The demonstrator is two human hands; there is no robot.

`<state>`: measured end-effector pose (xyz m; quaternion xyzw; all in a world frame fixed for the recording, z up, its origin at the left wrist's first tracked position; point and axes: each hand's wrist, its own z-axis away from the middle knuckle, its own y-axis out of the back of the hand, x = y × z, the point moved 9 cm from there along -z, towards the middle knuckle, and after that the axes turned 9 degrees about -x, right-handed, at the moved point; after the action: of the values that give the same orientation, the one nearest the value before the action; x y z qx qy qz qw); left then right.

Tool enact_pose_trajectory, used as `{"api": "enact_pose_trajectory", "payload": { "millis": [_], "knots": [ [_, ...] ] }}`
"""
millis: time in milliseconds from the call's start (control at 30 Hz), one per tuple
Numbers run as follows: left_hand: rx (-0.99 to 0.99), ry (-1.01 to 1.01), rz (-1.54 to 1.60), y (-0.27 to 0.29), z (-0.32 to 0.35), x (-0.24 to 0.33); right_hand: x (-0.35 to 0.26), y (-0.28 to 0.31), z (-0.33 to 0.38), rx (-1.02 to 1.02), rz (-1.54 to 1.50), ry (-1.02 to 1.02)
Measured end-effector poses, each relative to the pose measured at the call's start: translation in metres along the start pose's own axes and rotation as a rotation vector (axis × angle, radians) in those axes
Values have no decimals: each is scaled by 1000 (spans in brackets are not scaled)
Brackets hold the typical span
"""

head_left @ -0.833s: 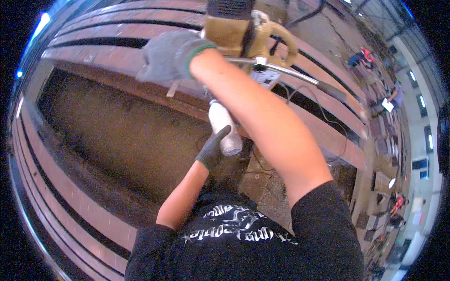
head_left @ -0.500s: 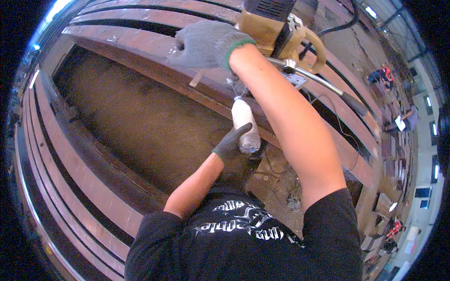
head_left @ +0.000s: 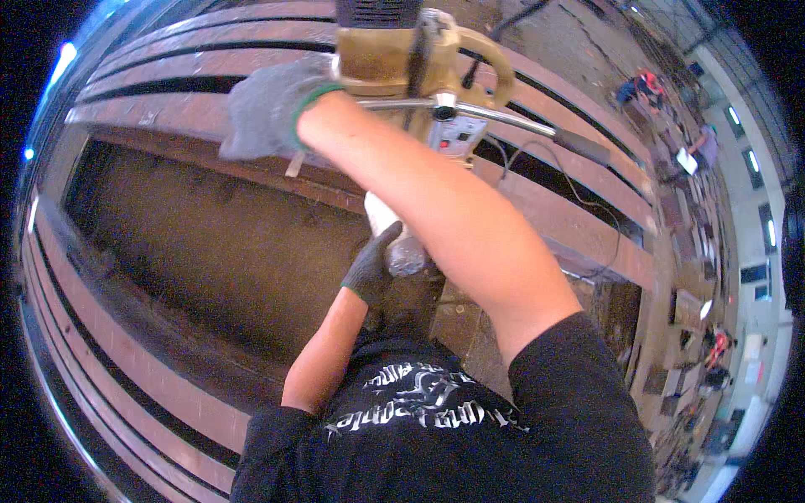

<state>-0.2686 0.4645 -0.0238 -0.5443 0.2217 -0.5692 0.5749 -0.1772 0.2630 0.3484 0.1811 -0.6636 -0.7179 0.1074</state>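
Observation:
My right hand (head_left: 268, 105), in a grey glove, reaches up across the view and is closed around the left end of the metal feed lever (head_left: 503, 119) of a yellow drilling machine (head_left: 402, 46). The machine stands on a rusty steel beam (head_left: 570, 226). My left hand (head_left: 369, 270), in a dark glove, grips a white bottle (head_left: 387, 225) held upright just below the machine, partly hidden behind my right forearm. The bottle's tip and the drill bit are hidden.
Long rusty steel beams (head_left: 168, 67) run across the view, with a deep dark channel (head_left: 210, 251) between them. A black cable (head_left: 616, 243) trails over the beam on the right. Far right, a workshop floor holds scattered parts and a person (head_left: 641, 84).
The view has swung a little, so the machine sits more to the middle top. Both hands keep their holds; the bottle stays below the machine.

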Motion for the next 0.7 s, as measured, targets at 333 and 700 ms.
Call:
{"api": "enact_pose_trajectory", "payload": {
  "millis": [333,700],
  "knots": [
    [70,-109,-2,21,-4,3,-1,-4,4,-18,-17,15],
    [61,-88,40,-1,-3,8,2,-8,-5,-25,-50,31]
  ]
}}
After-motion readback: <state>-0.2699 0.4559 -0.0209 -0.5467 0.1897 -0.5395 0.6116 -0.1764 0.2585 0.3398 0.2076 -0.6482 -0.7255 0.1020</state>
